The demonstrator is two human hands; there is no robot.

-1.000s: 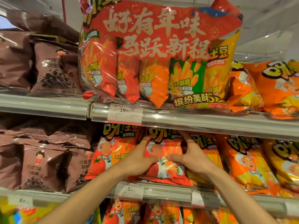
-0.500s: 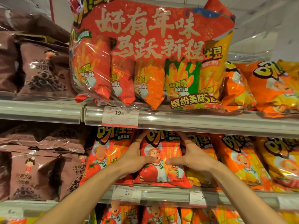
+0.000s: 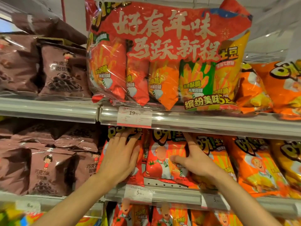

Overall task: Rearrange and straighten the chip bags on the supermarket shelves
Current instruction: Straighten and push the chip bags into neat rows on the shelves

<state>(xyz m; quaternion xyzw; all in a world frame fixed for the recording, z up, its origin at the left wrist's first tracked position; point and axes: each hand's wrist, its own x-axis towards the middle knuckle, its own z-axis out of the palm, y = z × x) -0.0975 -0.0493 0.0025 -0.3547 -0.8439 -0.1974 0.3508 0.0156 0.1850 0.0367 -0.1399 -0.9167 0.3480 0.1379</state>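
On the middle shelf point(image 3: 175, 195) stand red tomato chip bags. My left hand point(image 3: 119, 158) lies flat, fingers apart, on the left red bag point(image 3: 138, 177), covering most of its front. My right hand point(image 3: 191, 158) grips the right edge of the middle red bag point(image 3: 162, 162), thumb on its front, fingers tucked between it and the orange bag point(image 3: 219, 158) beside it. The middle red bag stands upright. More orange bags point(image 3: 259, 167) continue to the right.
A big red multipack point(image 3: 167, 59) overhangs the upper shelf rail point(image 3: 211, 123) right above my hands. Brown chocolate snack bags point(image 3: 50, 167) fill the left bays. Price tags point(image 3: 134, 117) clip to the rails. More red bags point(image 3: 162, 216) sit below.
My left hand has let go of the middle red bag's left edge and moved left, flat onto the neighbouring red bag. My right hand stays on the middle bag's right edge.
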